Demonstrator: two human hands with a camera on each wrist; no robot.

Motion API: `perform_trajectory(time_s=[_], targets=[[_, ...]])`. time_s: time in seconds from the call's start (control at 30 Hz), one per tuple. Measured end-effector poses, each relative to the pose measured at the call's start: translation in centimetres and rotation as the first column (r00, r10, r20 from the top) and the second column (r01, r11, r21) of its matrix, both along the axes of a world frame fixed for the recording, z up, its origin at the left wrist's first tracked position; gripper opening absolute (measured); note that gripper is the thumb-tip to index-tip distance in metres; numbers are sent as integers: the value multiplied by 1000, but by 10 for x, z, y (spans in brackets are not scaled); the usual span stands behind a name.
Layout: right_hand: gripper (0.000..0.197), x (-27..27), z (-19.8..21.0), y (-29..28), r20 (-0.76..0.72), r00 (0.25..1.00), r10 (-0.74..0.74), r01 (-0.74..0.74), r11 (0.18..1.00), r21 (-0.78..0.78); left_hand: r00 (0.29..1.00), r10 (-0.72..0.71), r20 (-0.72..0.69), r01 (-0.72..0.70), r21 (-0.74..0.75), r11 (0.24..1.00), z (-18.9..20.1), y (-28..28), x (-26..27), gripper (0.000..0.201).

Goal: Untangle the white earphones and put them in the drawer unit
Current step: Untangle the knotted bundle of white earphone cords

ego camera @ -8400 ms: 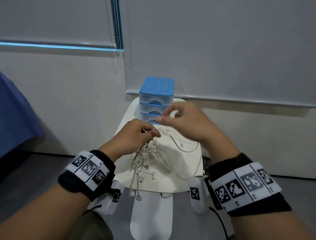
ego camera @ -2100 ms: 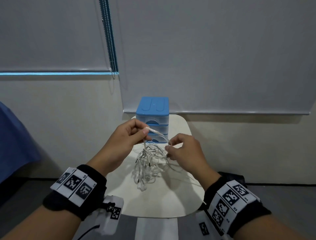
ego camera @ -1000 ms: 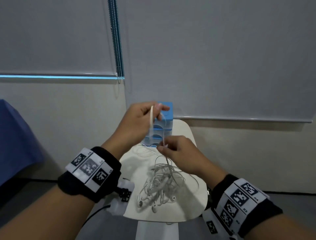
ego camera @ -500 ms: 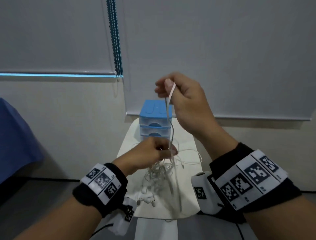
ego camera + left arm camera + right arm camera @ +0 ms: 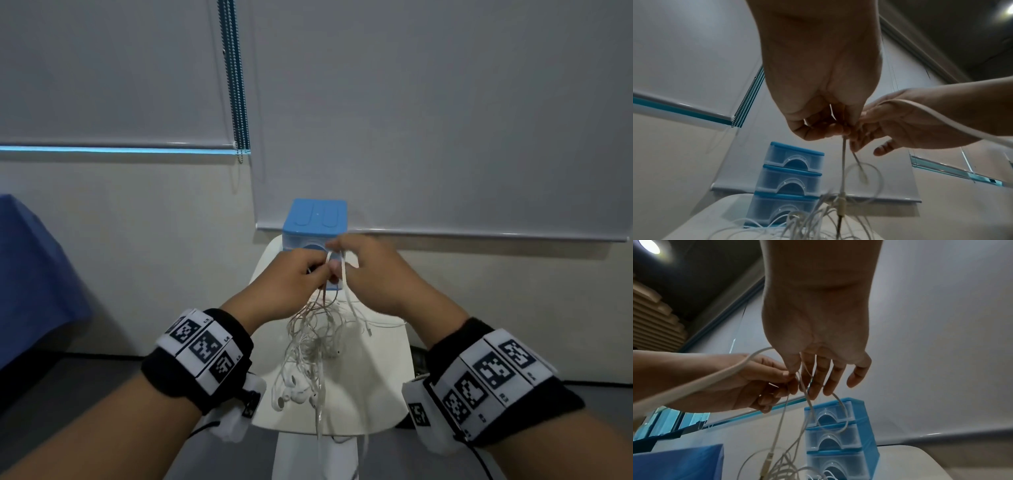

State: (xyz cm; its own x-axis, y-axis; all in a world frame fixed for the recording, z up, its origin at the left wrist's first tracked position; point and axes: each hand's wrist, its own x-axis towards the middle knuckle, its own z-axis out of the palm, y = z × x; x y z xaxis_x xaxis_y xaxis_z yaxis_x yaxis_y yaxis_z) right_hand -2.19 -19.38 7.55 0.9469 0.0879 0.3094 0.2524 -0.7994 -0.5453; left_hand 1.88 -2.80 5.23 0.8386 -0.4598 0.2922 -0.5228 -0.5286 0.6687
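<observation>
A tangled bunch of white earphones (image 5: 313,342) hangs from my hands, its buds (image 5: 291,394) lying on the small white table (image 5: 380,377). Both hands meet above the table, just in front of the blue three-drawer unit (image 5: 317,219). My left hand (image 5: 303,274) pinches several cords at the top of the tangle (image 5: 843,162). My right hand (image 5: 363,270) touches it from the right, holding a cord between thumb and forefinger (image 5: 797,376), with a loop draped over its fingers. All drawers (image 5: 835,434) look closed.
The table is narrow, with its edges close on both sides and grey floor (image 5: 68,394) below. A blue cloth (image 5: 30,274) lies at the far left. Roller blinds with a bead chain (image 5: 236,85) hang on the wall behind the drawer unit.
My right hand, raised high with a cord half a second ago, has dropped down to meet the left hand. The left hand has risen slightly toward the drawer unit.
</observation>
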Motion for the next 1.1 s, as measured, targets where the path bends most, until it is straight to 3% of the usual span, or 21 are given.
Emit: perform_trajectory(time_s=[0.03,0.17,0.27,0.43,0.6,0.7,0.77,0.93,1.0,1.1], targets=[[16,2,-6,-2,-28,1000,4,-4,1000,-21,1000,0,11,0,10,1000,1,1,1,30],[30,5,-10,-6,-28,999,-30,30,1000,0,1000,14,28,-14,10,1000,0,7,2,27],[28,3,2,-3,77,997,-6,-8,983,181,1000,1,-26,-1,10,1000,-7,7,2,21],[26,-2,31,7,232,972,-28,-117,801,587,992,2,-126,-6,-32,999,-22,6,0,30],[21,-7,44,3,352,931,-94,-230,598,768,982,-67,-179,62,-31,998,-24,15,1,13],[32,-15,46,-8,390,907,-160,-249,543,802,983,-109,-148,124,98,987,-30,22,-3,2],[33,-19,36,-13,363,920,-144,-241,522,818,983,-135,-127,156,174,972,-38,25,-7,5],[30,-20,-19,-19,98,984,-149,20,639,769,995,-36,-96,77,475,877,-66,22,-12,28],[28,-17,-43,-23,-37,989,-145,131,713,689,992,-17,-128,79,496,865,-72,22,-10,36],[27,-16,-71,-25,-195,972,-130,207,867,452,986,-18,-166,91,441,893,-76,21,-8,34]])
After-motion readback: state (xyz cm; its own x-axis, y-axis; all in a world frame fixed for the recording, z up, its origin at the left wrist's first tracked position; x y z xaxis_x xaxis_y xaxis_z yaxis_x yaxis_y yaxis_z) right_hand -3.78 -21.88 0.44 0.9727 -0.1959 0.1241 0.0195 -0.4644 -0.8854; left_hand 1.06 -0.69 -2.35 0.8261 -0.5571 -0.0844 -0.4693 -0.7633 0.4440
